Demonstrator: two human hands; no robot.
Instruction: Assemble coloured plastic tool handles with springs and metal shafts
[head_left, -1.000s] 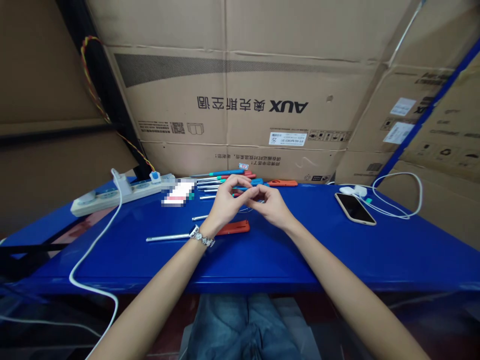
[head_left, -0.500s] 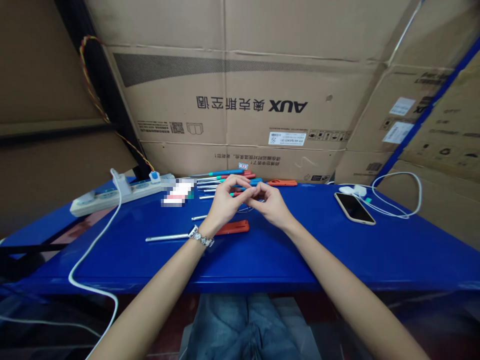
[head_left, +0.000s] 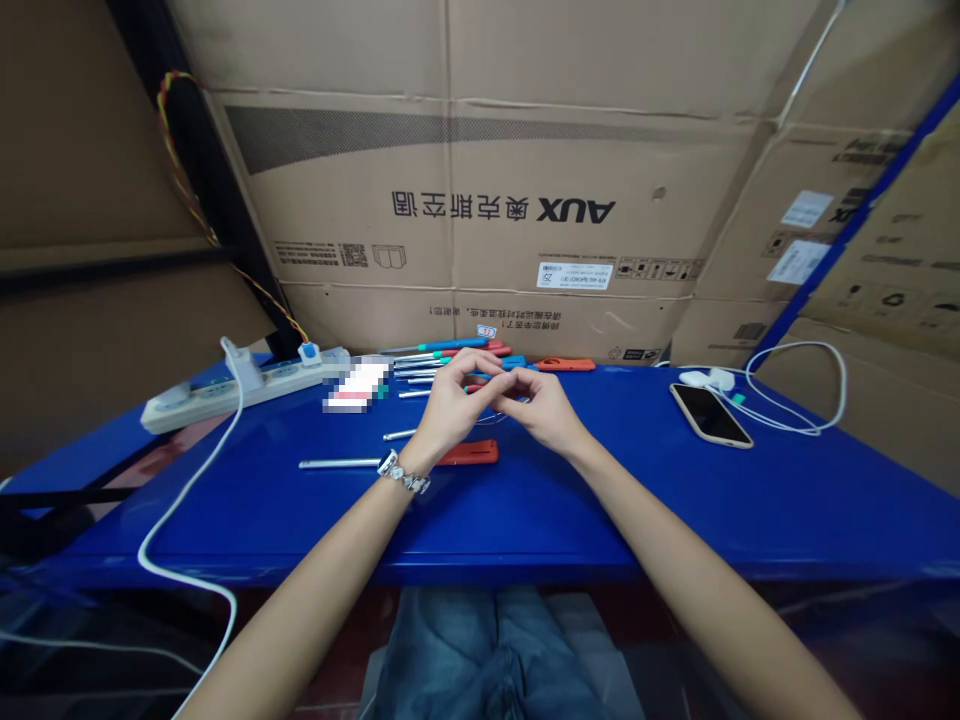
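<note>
My left hand (head_left: 454, 405) and my right hand (head_left: 541, 410) meet fingertip to fingertip over the middle of the blue table (head_left: 600, 500). Both are pinched shut around something small and thin between them that I cannot make out. A metal bracelet sits on my left wrist. Just under my left hand lies a screwdriver with a red handle (head_left: 469, 454) and a long steel shaft (head_left: 337, 463) that points left. Behind my hands lies a row of screwdrivers with blue, teal and red handles (head_left: 450, 350).
A white power strip (head_left: 225, 385) with a plugged-in charger and white cable lies at the back left. A phone (head_left: 709, 415) and a coiled white cable (head_left: 795, 400) lie at the right. Large cardboard boxes (head_left: 480, 200) wall off the back.
The long steel shaft on the left has shifted slightly up and to the right. My hands stay pinched together in the same place, with only small finger movement.
</note>
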